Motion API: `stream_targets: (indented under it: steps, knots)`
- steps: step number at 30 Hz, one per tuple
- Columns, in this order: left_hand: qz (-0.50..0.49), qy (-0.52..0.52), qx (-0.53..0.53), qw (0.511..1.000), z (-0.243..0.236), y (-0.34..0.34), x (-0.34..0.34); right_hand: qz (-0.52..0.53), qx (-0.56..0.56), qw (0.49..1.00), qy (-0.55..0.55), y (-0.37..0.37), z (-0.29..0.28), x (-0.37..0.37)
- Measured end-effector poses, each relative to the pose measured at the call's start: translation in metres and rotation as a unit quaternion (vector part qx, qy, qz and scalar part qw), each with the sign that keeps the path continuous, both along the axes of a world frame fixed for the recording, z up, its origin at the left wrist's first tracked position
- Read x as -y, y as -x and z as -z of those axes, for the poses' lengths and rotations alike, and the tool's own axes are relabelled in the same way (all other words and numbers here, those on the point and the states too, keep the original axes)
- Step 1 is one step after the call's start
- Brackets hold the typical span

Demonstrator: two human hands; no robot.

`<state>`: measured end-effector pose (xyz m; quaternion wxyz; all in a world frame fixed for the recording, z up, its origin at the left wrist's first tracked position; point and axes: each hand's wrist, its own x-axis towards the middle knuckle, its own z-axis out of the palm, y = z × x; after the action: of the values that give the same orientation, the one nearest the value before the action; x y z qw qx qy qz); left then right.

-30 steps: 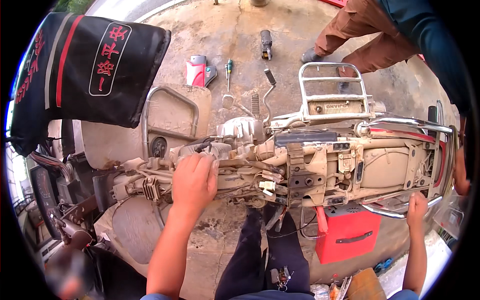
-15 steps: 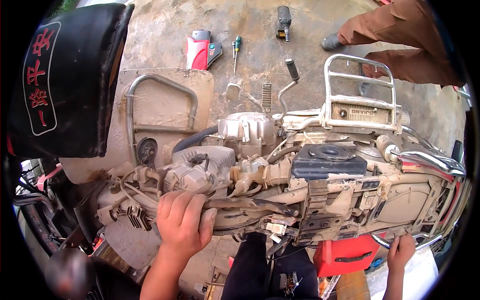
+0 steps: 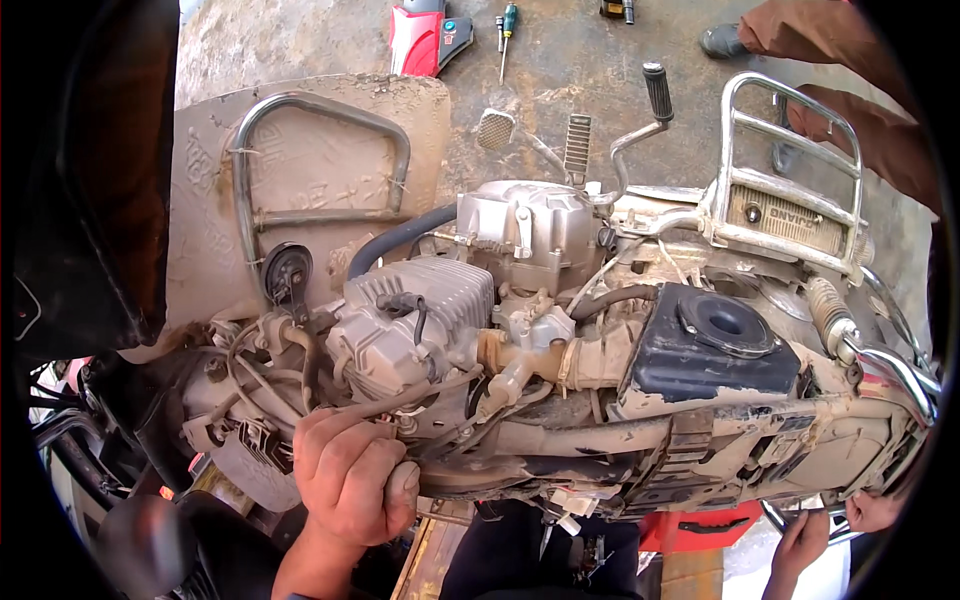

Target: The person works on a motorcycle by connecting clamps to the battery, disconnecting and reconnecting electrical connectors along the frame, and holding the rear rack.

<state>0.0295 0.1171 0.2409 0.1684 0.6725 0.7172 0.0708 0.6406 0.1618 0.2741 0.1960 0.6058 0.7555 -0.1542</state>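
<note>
A dusty motorcycle (image 3: 560,435), stripped of its seat and tank, stretches across the view in front of me. My left hand (image 3: 355,480) is closed round the upper frame tube, just below the finned engine cylinder (image 3: 415,310). Part of the grip is hidden behind my knuckles. Farther right, my right hand (image 3: 803,540) has its fingers curled on a chrome rail (image 3: 775,516) at the motorcycle's rear. Another person's hand (image 3: 872,511) is beside it, near the same rail. A black airbox (image 3: 710,350) sits right of the engine.
A large black padded panel (image 3: 90,200) fills the left side. A chrome crash bar (image 3: 395,150) and rear rack (image 3: 790,125) stick up on the far side. A screwdriver (image 3: 510,20) and red-and-grey case (image 3: 415,40) lie on the ground. A co-worker's brown-trousered leg (image 3: 810,35) is far right.
The motorcycle appears larger and shifted, its far side higher in view. Both my hands keep their places on it. Another person's hand has appeared at the right beside my right hand.
</note>
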Motion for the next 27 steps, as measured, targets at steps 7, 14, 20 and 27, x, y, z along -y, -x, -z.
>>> stream_targets:
  steps: [7,14,20,27]
  knots:
    - [-0.007,0.036,0.008,0.999,-0.004,0.001,0.001,0.012,0.022,0.999,0.029,-0.011,-0.002,0.002]
    - [-0.021,0.054,-0.011,0.998,-0.003,-0.007,-0.005,0.020,0.222,0.968,0.116,0.000,-0.008,-0.009]
    - [-0.001,0.088,0.043,0.995,-0.012,0.000,-0.018,-0.042,0.148,0.988,0.023,-0.003,0.000,-0.005]
    - [-0.005,0.142,0.051,0.989,-0.013,0.003,-0.016,-0.049,0.154,0.986,0.043,0.013,0.001,-0.012]
